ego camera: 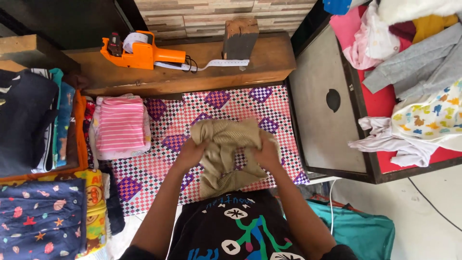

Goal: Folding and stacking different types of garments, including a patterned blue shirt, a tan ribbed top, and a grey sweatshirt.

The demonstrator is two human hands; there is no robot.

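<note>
Both hands grip 1 crumpled beige ribbed knit garment [226,154], held up just above the pink, white and purple checkered cloth [159,144] that covers the work surface. The left hand [191,154] is closed around the garment's left edge, fingers curled into the fabric; the right hand [267,151] is closed on its right edge in the same way. The garment bunches between the 2 hands and its lower part hangs down toward the person's black printed shirt [236,226].

To the left of the garment, well apart from it, a folded pink-and-white striped garment [120,125] tops a small stack on the checkered cloth. Further left stand piles of dark folded clothes [29,120], and in the lower left corner lies a navy fabric with a small coloured sea-creature print [41,219].

Behind the cloth runs a wooden shelf [269,62]. On it rest an orange plastic label gun [142,50] with a white paper strip trailing to the right, and a dark wooden block [239,38] standing upright.

To the right, a grey panel with a dark hole [322,120] sits beside a red surface [385,101] heaped with loose clothes: grey, pink, white and a white dinosaur-print piece [428,115]
</note>
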